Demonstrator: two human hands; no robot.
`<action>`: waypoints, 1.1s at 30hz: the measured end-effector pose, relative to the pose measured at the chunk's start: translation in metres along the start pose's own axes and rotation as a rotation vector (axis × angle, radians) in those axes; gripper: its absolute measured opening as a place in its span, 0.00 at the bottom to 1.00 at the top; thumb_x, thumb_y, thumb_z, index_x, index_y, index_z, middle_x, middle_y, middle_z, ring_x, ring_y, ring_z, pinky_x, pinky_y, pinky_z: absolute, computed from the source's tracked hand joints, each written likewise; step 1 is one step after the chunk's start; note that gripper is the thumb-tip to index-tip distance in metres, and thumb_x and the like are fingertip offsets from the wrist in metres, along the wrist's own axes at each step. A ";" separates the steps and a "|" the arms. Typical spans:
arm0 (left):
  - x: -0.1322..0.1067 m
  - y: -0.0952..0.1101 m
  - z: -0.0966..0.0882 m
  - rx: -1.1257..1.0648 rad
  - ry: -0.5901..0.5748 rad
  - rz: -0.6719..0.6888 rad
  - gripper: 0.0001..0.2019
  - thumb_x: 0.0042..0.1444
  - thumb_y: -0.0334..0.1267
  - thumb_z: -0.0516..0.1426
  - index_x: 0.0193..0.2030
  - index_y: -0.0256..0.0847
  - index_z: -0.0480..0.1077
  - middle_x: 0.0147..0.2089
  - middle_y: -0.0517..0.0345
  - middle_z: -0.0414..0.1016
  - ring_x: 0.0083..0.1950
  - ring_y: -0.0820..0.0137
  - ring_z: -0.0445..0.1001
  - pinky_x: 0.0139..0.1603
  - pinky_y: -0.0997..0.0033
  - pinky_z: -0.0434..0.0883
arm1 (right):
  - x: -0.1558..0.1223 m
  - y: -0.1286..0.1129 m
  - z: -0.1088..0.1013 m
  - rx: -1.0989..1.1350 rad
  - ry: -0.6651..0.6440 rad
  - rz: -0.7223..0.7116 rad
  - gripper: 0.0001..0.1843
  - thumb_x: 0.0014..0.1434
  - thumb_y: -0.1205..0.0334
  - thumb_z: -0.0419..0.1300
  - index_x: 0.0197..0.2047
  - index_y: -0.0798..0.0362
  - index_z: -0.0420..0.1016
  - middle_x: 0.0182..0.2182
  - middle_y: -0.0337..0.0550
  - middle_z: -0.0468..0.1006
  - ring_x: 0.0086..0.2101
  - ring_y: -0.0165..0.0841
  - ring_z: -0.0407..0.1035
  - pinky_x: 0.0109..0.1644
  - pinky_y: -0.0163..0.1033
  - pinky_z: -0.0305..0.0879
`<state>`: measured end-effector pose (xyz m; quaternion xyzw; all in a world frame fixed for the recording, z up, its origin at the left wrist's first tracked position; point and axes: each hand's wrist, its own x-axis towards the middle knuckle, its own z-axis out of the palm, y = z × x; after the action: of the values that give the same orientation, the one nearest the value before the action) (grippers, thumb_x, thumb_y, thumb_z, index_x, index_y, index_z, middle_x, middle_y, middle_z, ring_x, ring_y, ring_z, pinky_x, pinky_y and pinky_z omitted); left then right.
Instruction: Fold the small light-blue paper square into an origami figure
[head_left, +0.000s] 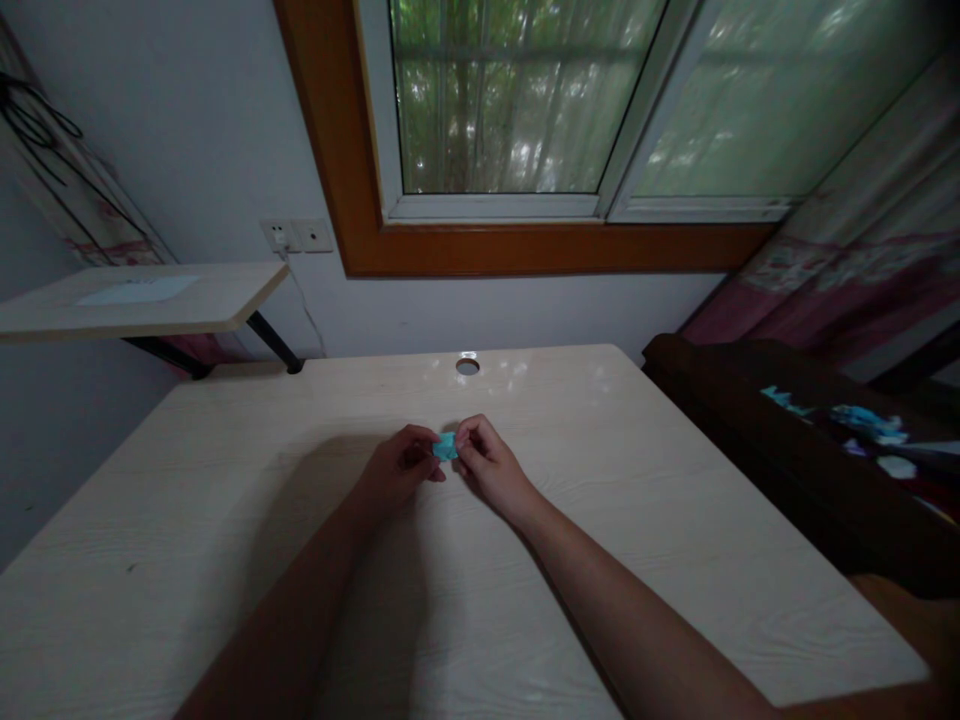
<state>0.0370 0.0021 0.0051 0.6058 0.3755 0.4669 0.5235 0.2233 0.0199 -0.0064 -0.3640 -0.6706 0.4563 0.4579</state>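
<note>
Between my two hands is a small turquoise piece [445, 447], creased like folded paper; its exact kind is too small to make out. My left hand [401, 462] pinches its left edge between thumb and fingers. On the opposite edge, my right hand [486, 455] grips it with thumb and forefinger, the other fingers curled in. Both hands are over the pale wood-grain table [600, 560], around its middle. Part of the piece is covered by the fingertips.
A raised shelf [247, 295] with a sheet of paper [139, 290] stands at the back left. The tabletop has a round cable hole [467, 367] near its far edge. Right of the table, a dark surface [720, 400] bears turquoise scraps [870, 423]. A window [525, 110] is ahead.
</note>
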 end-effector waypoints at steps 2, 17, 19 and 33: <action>0.000 -0.003 0.000 -0.029 0.004 0.032 0.12 0.57 0.37 0.62 0.45 0.41 0.65 0.33 0.63 0.72 0.30 0.73 0.79 0.34 0.72 0.76 | 0.000 -0.001 0.000 0.104 -0.012 0.046 0.09 0.65 0.53 0.53 0.39 0.49 0.62 0.24 0.32 0.62 0.23 0.28 0.60 0.26 0.32 0.57; 0.000 -0.003 0.002 -0.005 -0.015 -0.028 0.11 0.59 0.42 0.60 0.42 0.39 0.64 0.32 0.58 0.78 0.30 0.70 0.80 0.34 0.70 0.77 | 0.000 -0.004 -0.001 0.061 0.023 0.013 0.08 0.67 0.55 0.53 0.39 0.50 0.68 0.26 0.35 0.65 0.25 0.29 0.60 0.28 0.34 0.57; 0.001 -0.006 0.000 0.016 0.023 -0.024 0.10 0.60 0.41 0.59 0.41 0.39 0.64 0.32 0.59 0.78 0.30 0.70 0.80 0.34 0.70 0.77 | 0.000 -0.009 -0.001 -0.044 0.075 -0.076 0.06 0.65 0.58 0.56 0.41 0.50 0.71 0.35 0.41 0.70 0.31 0.30 0.65 0.34 0.36 0.63; 0.003 0.001 0.001 -0.018 0.035 -0.047 0.10 0.56 0.40 0.61 0.38 0.38 0.67 0.30 0.59 0.78 0.29 0.71 0.79 0.33 0.71 0.75 | 0.000 -0.009 0.002 -0.078 0.067 -0.237 0.10 0.57 0.71 0.62 0.40 0.48 0.77 0.49 0.47 0.67 0.44 0.33 0.70 0.41 0.38 0.73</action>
<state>0.0382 0.0040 0.0069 0.5836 0.3945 0.4685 0.5331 0.2210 0.0161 0.0014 -0.3149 -0.7104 0.3601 0.5163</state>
